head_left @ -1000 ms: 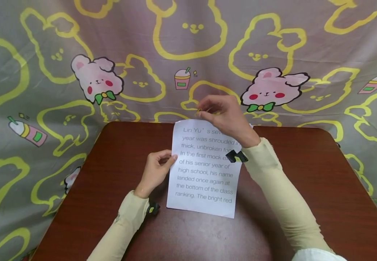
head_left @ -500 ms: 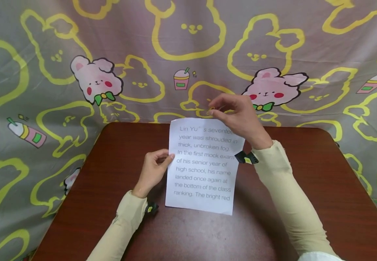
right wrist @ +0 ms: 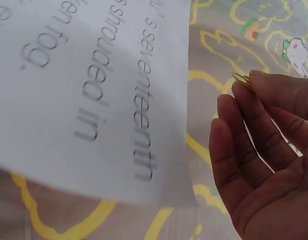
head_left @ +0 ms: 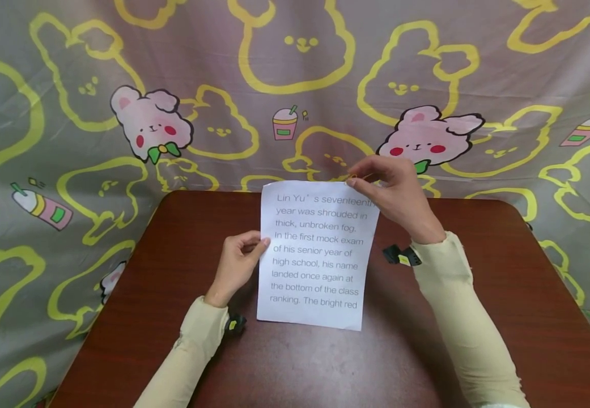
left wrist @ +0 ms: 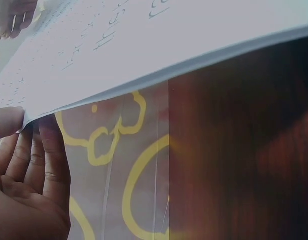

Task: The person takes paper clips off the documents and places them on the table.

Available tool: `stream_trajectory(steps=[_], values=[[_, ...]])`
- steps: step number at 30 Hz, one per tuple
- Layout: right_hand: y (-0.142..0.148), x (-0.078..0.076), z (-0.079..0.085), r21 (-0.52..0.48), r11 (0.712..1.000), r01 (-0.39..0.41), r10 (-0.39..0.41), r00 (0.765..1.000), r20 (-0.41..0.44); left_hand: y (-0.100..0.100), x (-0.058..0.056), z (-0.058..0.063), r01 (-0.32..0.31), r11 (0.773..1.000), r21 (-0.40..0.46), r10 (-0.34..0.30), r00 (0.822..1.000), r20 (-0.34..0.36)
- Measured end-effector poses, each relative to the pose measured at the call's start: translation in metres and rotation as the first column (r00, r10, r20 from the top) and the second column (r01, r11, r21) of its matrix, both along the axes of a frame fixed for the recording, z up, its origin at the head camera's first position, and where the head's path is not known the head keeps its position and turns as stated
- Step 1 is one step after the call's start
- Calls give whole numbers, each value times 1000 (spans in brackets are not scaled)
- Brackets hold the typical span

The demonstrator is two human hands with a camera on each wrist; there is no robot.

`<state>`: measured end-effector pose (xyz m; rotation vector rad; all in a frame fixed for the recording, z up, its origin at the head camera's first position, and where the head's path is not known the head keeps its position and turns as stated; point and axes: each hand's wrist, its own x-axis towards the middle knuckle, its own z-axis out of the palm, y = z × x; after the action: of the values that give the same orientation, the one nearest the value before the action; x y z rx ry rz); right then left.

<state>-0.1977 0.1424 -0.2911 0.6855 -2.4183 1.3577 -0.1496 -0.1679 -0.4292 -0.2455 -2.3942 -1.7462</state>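
Observation:
White printed paper [head_left: 315, 255] is held upright above the table, its large dark text facing me. My left hand [head_left: 238, 263] pinches its left edge between thumb and fingers. In the left wrist view the paper's edge [left wrist: 193, 64] looks thick, perhaps more than one sheet; I cannot tell how many. Near the top right corner, my right hand [head_left: 402, 198] pinches a small yellow wire paper clip [right wrist: 238, 79] between thumb and index finger. The right wrist view shows the clip apart from the paper, its loop sticking out past the fingertips. The other right fingers are loosely extended.
A dark reddish-brown table [head_left: 172, 272] lies beneath both hands. Behind and left of it hangs a grey curtain [head_left: 213, 68] with yellow outlines, pink rabbits and drink cups. A small black camera [head_left: 402, 256] is worn on the right wrist.
My right hand has moved right along the paper's top, from near its middle to the top right corner, with the paper clip still pinched. The paper and left hand have shifted slightly left and up.

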Motion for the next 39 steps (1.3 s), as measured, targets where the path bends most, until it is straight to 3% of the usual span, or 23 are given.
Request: stream_trajectory(steps=[11, 18, 23, 30, 39], values=[[25, 11, -15, 6, 992, 125, -125, 987, 98, -6, -1, -1, -9, 1000, -6, 9, 1000, -2], [41, 12, -31, -20, 993, 117, -114, 989, 92, -9, -2, 1, -26, 1000, -15, 26, 1000, 7], [56, 14, -46, -23, 990, 142, -138, 981, 135, -9, -3, -1, -24, 1000, -7, 24, 1000, 9], [76, 17, -67, 56, 978, 203, -210, 962, 175, -11, -3, 0, -48, 999, -10, 48, 999, -3], [92, 18, -95, 176, 972, 156, -194, 955, 223, -12, -4, 1, -45, 999, -10, 45, 999, 5]])
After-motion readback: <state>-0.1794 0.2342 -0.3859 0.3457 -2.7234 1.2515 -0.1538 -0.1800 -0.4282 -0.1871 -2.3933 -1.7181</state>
